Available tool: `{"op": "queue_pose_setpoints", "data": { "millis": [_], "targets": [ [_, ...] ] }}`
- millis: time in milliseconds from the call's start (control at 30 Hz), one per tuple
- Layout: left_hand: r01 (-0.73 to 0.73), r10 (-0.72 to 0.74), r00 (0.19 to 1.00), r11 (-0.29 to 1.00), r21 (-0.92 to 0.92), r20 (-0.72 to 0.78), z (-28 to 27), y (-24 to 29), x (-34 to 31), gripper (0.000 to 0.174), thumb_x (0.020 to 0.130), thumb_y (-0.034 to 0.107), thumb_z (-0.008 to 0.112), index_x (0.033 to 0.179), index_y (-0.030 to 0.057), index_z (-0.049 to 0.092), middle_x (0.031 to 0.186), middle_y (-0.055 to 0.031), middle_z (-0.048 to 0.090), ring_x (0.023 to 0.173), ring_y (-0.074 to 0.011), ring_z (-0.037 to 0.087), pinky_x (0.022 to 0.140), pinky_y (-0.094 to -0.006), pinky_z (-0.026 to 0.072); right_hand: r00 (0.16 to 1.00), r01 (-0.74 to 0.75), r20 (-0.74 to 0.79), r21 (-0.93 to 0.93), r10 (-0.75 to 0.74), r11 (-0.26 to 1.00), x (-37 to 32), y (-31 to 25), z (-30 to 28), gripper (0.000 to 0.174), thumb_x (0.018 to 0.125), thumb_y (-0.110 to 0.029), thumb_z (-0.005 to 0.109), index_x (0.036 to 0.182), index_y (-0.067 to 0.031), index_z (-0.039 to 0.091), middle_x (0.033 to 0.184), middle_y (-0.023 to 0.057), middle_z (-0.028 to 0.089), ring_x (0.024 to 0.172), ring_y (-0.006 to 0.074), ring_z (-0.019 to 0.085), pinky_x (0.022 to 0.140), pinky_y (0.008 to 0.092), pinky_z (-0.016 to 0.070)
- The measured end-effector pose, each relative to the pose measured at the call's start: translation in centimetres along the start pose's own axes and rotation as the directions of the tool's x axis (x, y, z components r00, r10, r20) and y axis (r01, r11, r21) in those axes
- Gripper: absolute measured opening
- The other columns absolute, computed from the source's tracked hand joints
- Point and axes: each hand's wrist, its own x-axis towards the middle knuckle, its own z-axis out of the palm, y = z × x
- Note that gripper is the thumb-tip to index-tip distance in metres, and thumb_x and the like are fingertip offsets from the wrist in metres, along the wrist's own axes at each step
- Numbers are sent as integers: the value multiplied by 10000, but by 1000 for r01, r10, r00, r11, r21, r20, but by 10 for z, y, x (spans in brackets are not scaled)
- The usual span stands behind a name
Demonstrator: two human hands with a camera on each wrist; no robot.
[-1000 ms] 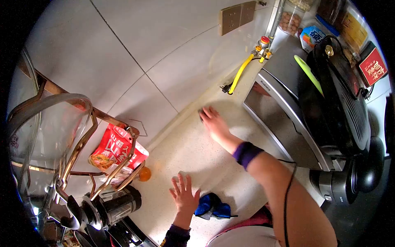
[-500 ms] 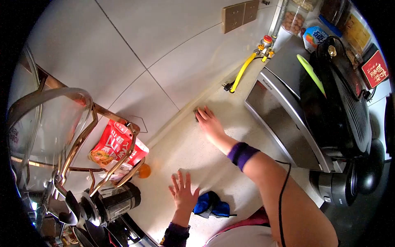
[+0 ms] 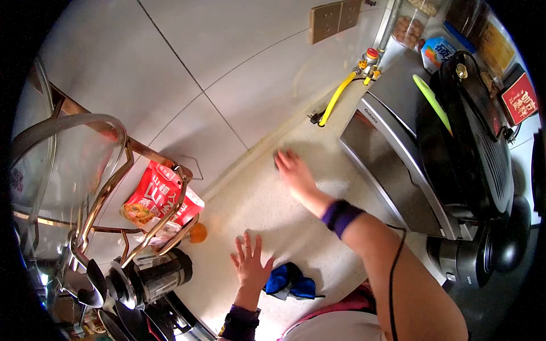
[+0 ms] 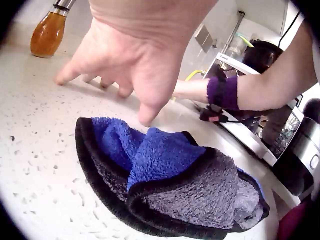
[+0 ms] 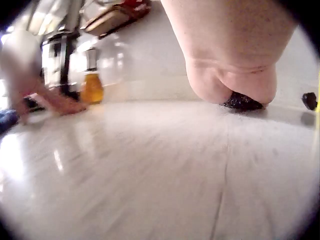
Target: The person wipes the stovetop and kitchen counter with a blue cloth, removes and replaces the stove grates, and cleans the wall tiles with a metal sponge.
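Closest to me, my left hand [image 3: 250, 264] is lying flat on the pale speckled surface [image 3: 267, 210], fingers straight and spread, gripping nothing. Just beside its thumb sits a crumpled blue and grey cloth [image 3: 287, 281]; the left wrist view shows the thumb tip right at its fluffy edge, though I can't tell if they touch.

Moving out along the surface, my right arm stretches forward with a purple band [image 3: 340, 216] at the wrist. The right hand [image 3: 293, 170] is down on the surface close to the tiled wall [image 3: 187, 68], fingers laid fairly flat over a small dark scrubbing pad [image 3: 277, 156]. It presses on the pad rather than wrapping round it. From the right wrist view only a dark, rough sliver of the pad peeks out beneath the hand.

Now the containers. Off to the left, a small bottle [image 3: 198, 233] of amber liquid stands by the wall. Above it a wire rack [image 3: 170, 221] holds a red packet [image 3: 159, 202]. A black appliance with a clear jug [image 3: 151, 278] sits near the bottle; its contents I can't make out.

Further right, a microwave [image 3: 392, 170] carries a black grill pan [image 3: 472, 131] with a green utensil [image 3: 432, 102] beside it. At the far end, a clear jar [image 3: 406, 31] holds round brownish pieces.
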Motion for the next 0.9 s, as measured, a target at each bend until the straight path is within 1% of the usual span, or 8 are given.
{"op": "queue_pose_setpoints", "data": {
  "millis": [200, 333, 367, 467, 533, 633, 833, 900],
  "targets": [
    [2, -2, 1000, 1000, 10, 0, 1, 0, 1, 845, 878, 531, 625, 1571, 249, 233, 1657, -99, 71, 1513, -396, 36, 1120, -693, 190, 951, 267, 98, 213, -292, 940, -107, -3, -55, 432, 914, -73, 584, 1334, 21, 542, 1393, 195, 505, 1297, 375, 466, 1058, 472, 449],
    [-2, 2, 1000, 1000, 5, -4, 1, 0, 1, 854, 873, 539, 626, 1573, 252, 230, 1658, -103, 65, 1514, -394, 34, 1121, -695, 188, 999, -14, 33, -70, 17, 997, 6, 34, -9, 470, 866, -59, 579, 1326, 7, 511, 1420, 181, 488, 1292, 396, 469, 1079, 461, 415],
    [-4, 4, 1000, 1000, -3, -5, 0, 0, 2, 856, 872, 541, 626, 1573, 253, 227, 1658, -103, 61, 1514, -394, 32, 1121, -695, 187, 985, -105, -142, -51, 97, 993, 22, 38, 3, 429, 899, -90, 558, 1317, -1, 524, 1413, 185, 500, 1303, 392, 467, 1077, 466, 420],
    [-4, 4, 1000, 1000, -9, 6, 2, -1, 3, 862, 875, 544, 620, 1578, 255, 211, 1660, -102, 46, 1514, -393, 27, 1122, -694, 188, 938, -344, 153, 294, 312, 892, 9, -5, 8, 404, 923, -115, 558, 1311, -6, 541, 1422, 181, 502, 1315, 381, 468, 1074, 474, 424],
    [-8, 8, 1000, 1000, -1, 19, -1, 1, 3, 863, 878, 543, 618, 1580, 256, 205, 1661, -100, 37, 1515, -393, 25, 1122, -693, 188, 992, 120, 9, 134, -122, 984, -55, -34, -4, 392, 927, -105, 570, 1307, -10, 555, 1423, 173, 504, 1311, 375, 477, 1076, 475, 427],
    [-5, 5, 1000, 1000, 8, 18, 1, -1, 2, 862, 882, 540, 617, 1581, 256, 200, 1661, -100, 32, 1515, -391, 23, 1122, -694, 187, 954, 266, 30, 368, -297, 891, -86, -20, -24, 496, 875, -72, 563, 1363, 5, 524, 1422, 194, 494, 1328, 378, 453, 1104, 469, 392],
    [-7, 7, 1000, 1000, 27, 11, 1, 1, 3, 865, 880, 538, 622, 1581, 257, 200, 1661, -101, 34, 1515, -391, 29, 1116, -697, 197, 953, -302, -68, -103, 297, 948, 31, 2, 19, 441, 969, -115, 509, 1394, -5, 461, 1486, 199, 428, 1352, 345, 437, 1132, 456, 360],
    [-11, 10, 1000, 999, 44, 8, 2, 0, 2, 874, 875, 547, 626, 1580, 248, 205, 1661, -101, 37, 1514, -392, 33, 1112, -698, 209, 949, -316, 36, 181, 314, 932, 11, -50, 42, 418, 1008, -156, 430, 1401, -19, 461, 1513, 189, 395, 1371, 341, 416, 1146, 460, 336]
  ]
}}
